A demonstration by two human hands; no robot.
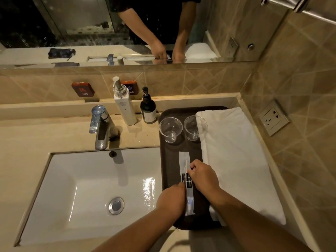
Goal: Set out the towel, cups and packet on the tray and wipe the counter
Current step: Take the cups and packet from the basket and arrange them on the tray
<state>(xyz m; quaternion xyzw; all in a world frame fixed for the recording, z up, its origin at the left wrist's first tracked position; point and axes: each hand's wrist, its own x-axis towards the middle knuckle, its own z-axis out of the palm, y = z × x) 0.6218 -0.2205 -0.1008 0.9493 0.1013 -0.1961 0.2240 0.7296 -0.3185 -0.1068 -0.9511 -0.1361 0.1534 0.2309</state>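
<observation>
A dark brown tray [171,160] lies on the counter to the right of the sink. A folded white towel [236,157] covers its right half. Two clear plastic cups [170,129] [192,127] stand upright at its far end, side by side. A long clear packet [185,160] with a black label lies lengthwise on the tray's left half. My left hand [171,199] pinches the packet's near part from the left. My right hand [203,176] grips its right edge near the middle, fingers closed on it.
A white sink [87,188] with a chrome tap [100,124] is on the left. A white pump bottle [124,104] and a dark pump bottle [148,108] stand behind the tray. Tiled walls with a socket [273,118] close the right side. A mirror hangs above.
</observation>
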